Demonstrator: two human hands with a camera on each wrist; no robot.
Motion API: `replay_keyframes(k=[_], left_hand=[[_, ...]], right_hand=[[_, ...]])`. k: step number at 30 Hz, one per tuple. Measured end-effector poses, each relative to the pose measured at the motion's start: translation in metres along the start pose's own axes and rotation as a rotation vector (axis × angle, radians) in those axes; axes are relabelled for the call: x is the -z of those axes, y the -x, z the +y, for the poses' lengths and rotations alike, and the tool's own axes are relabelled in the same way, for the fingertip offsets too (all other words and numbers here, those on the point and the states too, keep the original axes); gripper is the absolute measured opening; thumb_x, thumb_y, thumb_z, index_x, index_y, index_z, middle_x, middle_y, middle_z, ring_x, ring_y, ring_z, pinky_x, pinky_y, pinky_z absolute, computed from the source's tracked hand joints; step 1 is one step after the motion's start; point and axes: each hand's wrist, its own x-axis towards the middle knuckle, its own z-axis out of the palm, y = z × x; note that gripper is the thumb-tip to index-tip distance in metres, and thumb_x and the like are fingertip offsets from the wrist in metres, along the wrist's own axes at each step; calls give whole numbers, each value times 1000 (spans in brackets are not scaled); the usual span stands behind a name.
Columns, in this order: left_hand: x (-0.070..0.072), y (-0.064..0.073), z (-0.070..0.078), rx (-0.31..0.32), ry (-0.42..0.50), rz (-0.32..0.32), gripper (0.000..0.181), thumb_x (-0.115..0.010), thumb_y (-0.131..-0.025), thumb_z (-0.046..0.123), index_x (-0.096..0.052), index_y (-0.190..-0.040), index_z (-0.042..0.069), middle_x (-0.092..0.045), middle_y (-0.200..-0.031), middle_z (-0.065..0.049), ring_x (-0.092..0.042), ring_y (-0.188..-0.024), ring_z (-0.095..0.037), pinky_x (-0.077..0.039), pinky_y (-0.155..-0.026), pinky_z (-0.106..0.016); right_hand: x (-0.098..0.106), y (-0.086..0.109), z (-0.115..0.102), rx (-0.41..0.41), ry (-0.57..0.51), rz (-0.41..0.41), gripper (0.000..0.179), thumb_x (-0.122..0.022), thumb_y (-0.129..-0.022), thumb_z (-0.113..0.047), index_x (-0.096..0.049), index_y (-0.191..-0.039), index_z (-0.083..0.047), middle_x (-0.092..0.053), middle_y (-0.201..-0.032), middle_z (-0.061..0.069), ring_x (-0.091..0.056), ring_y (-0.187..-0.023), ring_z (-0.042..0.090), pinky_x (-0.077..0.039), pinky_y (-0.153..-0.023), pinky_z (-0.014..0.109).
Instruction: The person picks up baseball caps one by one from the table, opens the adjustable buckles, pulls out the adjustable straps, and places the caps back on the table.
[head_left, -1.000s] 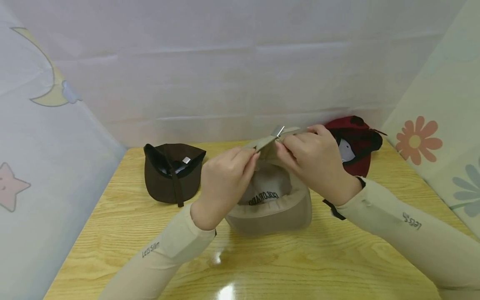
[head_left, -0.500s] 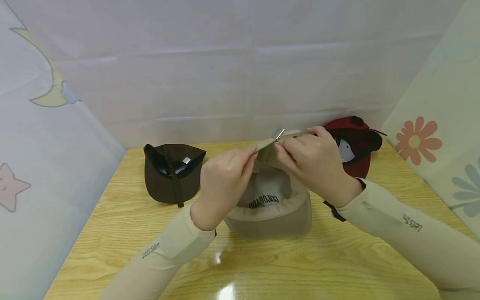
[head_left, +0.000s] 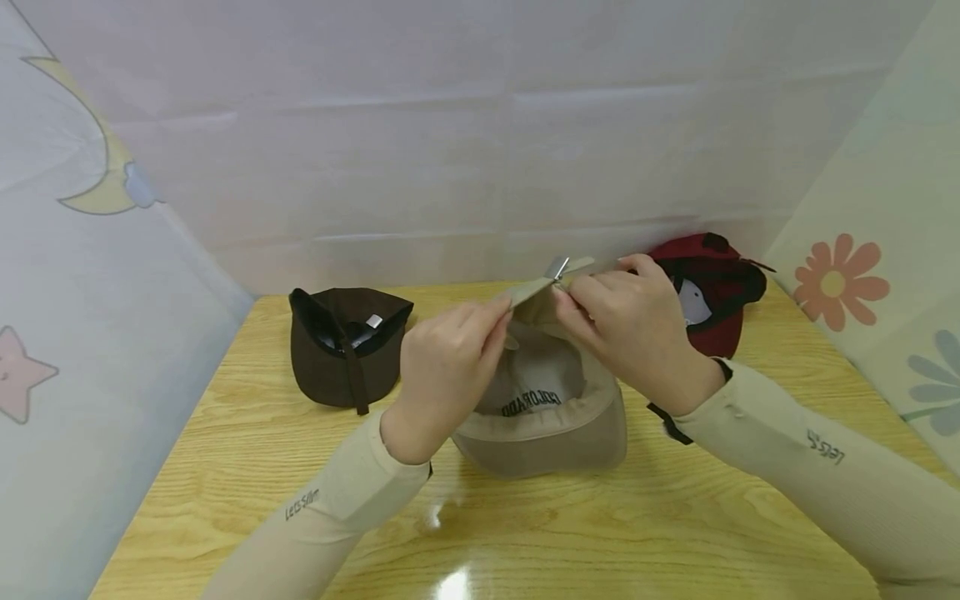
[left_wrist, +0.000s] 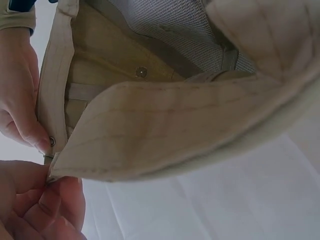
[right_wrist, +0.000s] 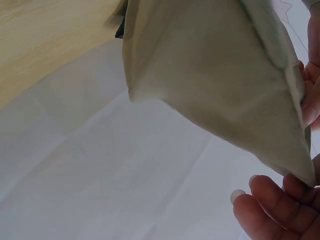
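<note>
Little has shifted since the earlier frames: both hands keep their pinch on the strap at the back of the tan cap, and the free strap end beyond the buckle now shows a bit shorter and angled slightly higher.

Nearest, two beige sleeves come in over the near edge of the table (head_left: 247,467). The tan cap (head_left: 547,437) sits upside down at the middle of the table, its open side up, printed lettering visible inside the crown. Its rear part is lifted off the table by the hands.

Left hand (head_left: 444,367): fingers curled, thumb and fingertips pinching the tan strap (head_left: 528,290) on the left side of the buckle. The left wrist view shows the fingers (left_wrist: 30,205) closed on the corner of the fabric band, with the mesh lining above.

Right hand (head_left: 633,325): fingers curled, pinching the strap just right of the metal buckle (head_left: 557,267). The right wrist view shows the fingertips (right_wrist: 272,205) at the pointed edge of the tan fabric.

Farther back, a dark brown cap (head_left: 347,343) lies upside down toward the far left corner, well apart from the tan cap. A dark red cap (head_left: 708,283) lies toward the far right corner, partly hidden behind the right hand. White sheeting rises beyond the far edge.
</note>
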Motion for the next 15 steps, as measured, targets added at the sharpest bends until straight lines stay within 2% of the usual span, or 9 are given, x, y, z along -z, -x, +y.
replay_keyframes(k=[5,9,12,15], left_hand=[[0,0,0,22,13,-5,10,-70,-86,3,-73,-96,2,-71,-76,-6,-64,-56,-18,-50,-46,-29],[0,-2,0,43,19,-8,17,-67,-86,2,-72,-102,3,-70,-79,-6,-62,-55,-17,-47,-43,-28],[0,-4,0,40,18,-9,22,-65,-86,2,-73,-106,6,-68,-82,-6,-58,-52,-17,-44,-42,-27],[0,-7,0,27,8,-8,20,-66,-87,3,-75,-105,8,-68,-85,-5,-59,-55,-17,-46,-45,-26]], right_hand=[[0,-1,-1,6,-15,-10,45,-39,-102,-18,-42,-58,-7,-39,-45,4,-41,-37,22,-47,-65,53],[-1,-2,-2,22,-45,-1,46,-38,-103,-19,-44,-60,-6,-40,-46,5,-40,-37,22,-46,-64,53],[-2,-2,-3,39,-45,0,46,-38,-103,-19,-45,-60,-5,-41,-46,5,-40,-37,22,-46,-63,53],[-2,-3,-5,52,-40,-9,46,-38,-104,-19,-48,-61,-4,-44,-47,6,-43,-38,23,-47,-62,53]])
